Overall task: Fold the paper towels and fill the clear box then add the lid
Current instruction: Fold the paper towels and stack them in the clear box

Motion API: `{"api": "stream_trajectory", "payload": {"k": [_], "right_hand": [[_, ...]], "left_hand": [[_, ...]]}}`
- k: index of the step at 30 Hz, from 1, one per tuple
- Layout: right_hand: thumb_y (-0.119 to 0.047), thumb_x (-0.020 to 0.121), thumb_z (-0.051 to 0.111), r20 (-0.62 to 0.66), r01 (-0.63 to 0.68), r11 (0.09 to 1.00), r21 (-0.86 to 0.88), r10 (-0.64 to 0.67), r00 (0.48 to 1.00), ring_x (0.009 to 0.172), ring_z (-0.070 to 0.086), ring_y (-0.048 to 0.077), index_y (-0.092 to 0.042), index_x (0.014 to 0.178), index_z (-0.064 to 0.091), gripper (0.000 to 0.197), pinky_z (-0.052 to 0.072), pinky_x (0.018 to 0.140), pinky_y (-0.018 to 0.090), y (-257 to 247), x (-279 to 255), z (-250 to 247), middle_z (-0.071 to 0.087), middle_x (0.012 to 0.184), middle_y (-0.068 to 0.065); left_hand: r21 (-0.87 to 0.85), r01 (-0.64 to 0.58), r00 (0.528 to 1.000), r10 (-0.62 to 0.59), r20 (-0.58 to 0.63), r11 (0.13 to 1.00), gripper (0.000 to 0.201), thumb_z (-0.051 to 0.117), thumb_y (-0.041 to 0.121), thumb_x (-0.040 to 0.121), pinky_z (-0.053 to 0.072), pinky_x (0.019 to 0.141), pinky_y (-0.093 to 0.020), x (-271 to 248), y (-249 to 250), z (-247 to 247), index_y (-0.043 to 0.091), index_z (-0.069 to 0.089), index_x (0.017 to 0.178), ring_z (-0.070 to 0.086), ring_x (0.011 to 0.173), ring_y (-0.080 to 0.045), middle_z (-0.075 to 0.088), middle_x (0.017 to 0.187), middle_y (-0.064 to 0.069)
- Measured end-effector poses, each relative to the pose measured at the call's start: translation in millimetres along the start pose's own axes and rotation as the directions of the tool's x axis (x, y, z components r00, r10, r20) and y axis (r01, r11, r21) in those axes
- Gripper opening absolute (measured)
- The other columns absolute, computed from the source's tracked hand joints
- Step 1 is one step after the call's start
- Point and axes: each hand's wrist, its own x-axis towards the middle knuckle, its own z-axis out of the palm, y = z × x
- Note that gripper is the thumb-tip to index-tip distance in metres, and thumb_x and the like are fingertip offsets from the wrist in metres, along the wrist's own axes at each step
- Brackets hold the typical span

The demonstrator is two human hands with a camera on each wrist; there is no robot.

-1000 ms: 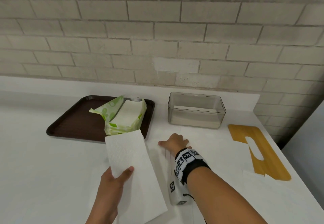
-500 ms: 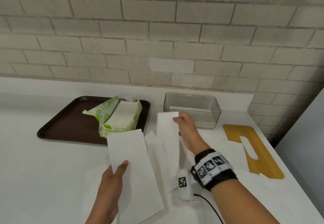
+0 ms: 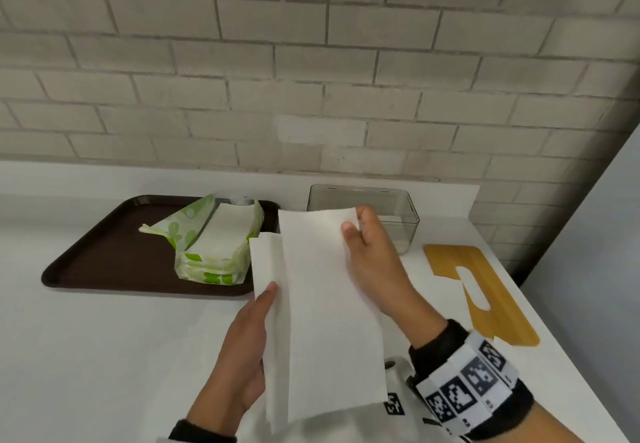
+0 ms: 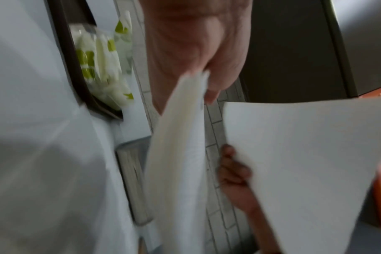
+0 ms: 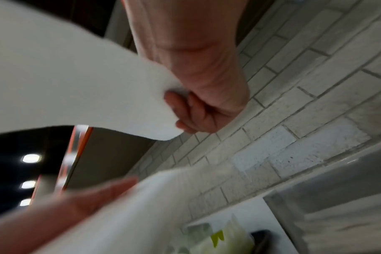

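Two folded white paper towels hang above the counter in front of me. My right hand [image 3: 360, 234] pinches the upper right corner of the front towel [image 3: 329, 311], also seen in the right wrist view [image 5: 76, 89]. My left hand [image 3: 249, 345] grips the back towel [image 3: 265, 262] by its left edge, thumb on top; the left wrist view shows this towel [image 4: 178, 154] edge-on. The front towel overlaps the back one. The clear box [image 3: 401, 210] stands open behind the right hand, with paper lying in its bottom. The wooden lid [image 3: 485, 297] with an oval slot lies flat at the right.
A dark brown tray [image 3: 104, 252] at the back left holds an opened green-and-white pack of paper towels [image 3: 214, 241]. A grey brick wall runs behind the counter. The white counter [image 3: 104, 356] ends at the right, just past the lid.
My right hand lifted a second towel off the counter and brought it left, over the towel in my left hand. The left hand kept its hold and rose slightly.
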Motion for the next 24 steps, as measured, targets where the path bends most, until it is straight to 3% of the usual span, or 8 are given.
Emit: {"api": "stream_trajectory", "payload": {"k": [3,5,9,11,13,15,20,24], "right_hand": [[-0.025,0.102,0.03,0.024,0.051,0.955,-0.292,-0.046,0.999,0.055,0.038,0.007,-0.024,0.105,0.033,0.004,0.028,0.049,0.019,11,-12,7,0.039,0.062,-0.006],[-0.027,0.101,0.033,0.02,0.037,0.944,-0.329,-0.033,0.999,0.06,0.044,0.005,-0.023,0.108,0.033,0.008,0.029,0.048,0.016,13,-17,5,0.045,0.068,-0.009],[-0.033,0.086,0.063,-0.035,-0.203,0.978,0.037,0.204,0.978,0.088,0.056,0.007,-0.031,0.116,0.032,0.043,0.043,0.065,0.011,19,-38,-15,0.053,0.105,-0.008],[-0.029,0.075,0.07,0.189,-0.436,0.823,0.364,0.393,0.9,0.096,0.065,0.019,-0.024,0.122,0.042,0.055,0.055,0.074,0.025,24,-57,-22,0.061,0.115,0.004],[-0.017,0.075,0.069,0.424,-0.581,0.668,0.465,0.408,0.808,0.101,0.066,0.029,-0.014,0.121,0.053,0.049,0.055,0.086,0.038,28,-73,-25,0.068,0.112,0.011],[-0.001,0.08,0.066,0.504,-0.592,0.717,0.367,0.382,0.775,0.102,0.067,0.026,-0.011,0.118,0.06,0.039,0.054,0.089,0.037,34,-82,-30,0.071,0.109,0.008],[-0.002,0.078,0.069,0.416,-0.446,0.894,-0.045,0.423,0.805,0.092,0.07,0.017,-0.013,0.1,0.07,0.025,0.054,0.09,0.037,49,-82,-60,0.074,0.098,-0.001],[-0.002,0.073,0.074,0.047,-0.377,0.926,0.001,0.377,0.925,0.075,0.067,0.017,-0.013,0.077,0.067,0.014,0.054,0.067,0.027,59,-73,-78,0.072,0.079,-0.002]], "left_hand": [[-0.017,0.067,0.991,-0.065,0.115,0.998,0.059,0.042,0.067,0.082,0.048,0.095,-0.05,-4,1,11,0.025,0.063,0.117,0.065,0.103,-0.033,0.071,0.108,-0.011],[0.018,0.031,0.989,-0.033,0.145,0.999,0.045,0.052,0.054,0.083,0.049,0.093,-0.051,-8,0,19,0.022,0.065,0.111,0.066,0.1,-0.033,0.073,0.104,-0.01],[0.035,-0.074,0.994,0.072,0.079,0.997,0.029,0.065,0.018,0.083,0.048,0.092,-0.059,-6,-9,25,0.014,0.065,0.112,0.067,0.097,-0.038,0.072,0.105,-0.014],[-0.027,-0.065,0.995,0.067,0.069,0.997,0.026,0.061,0.013,0.086,0.048,0.09,-0.06,-6,-12,30,0.012,0.064,0.112,0.066,0.097,-0.041,0.071,0.104,-0.017],[-0.083,-0.067,0.995,0.073,0.07,0.994,0.026,0.059,0.011,0.086,0.049,0.088,-0.06,-6,-17,34,0.01,0.063,0.111,0.065,0.096,-0.043,0.071,0.103,-0.018],[-0.111,-0.084,0.993,0.093,0.073,0.99,0.028,0.06,0.012,0.085,0.049,0.087,-0.06,-6,-19,35,0.009,0.062,0.112,0.066,0.096,-0.043,0.071,0.103,-0.018],[-0.109,-0.262,0.964,0.265,0.014,0.959,0.031,0.065,0.007,0.078,0.055,0.079,-0.037,2,-9,23,0.013,0.063,0.108,0.069,0.091,-0.022,0.073,0.102,-0.007],[0.158,-0.357,0.932,0.361,0.003,0.921,0.034,0.076,-0.002,0.069,0.054,0.062,-0.021,14,-4,3,0.017,0.065,0.094,0.069,0.079,-0.017,0.074,0.088,-0.002]]}}
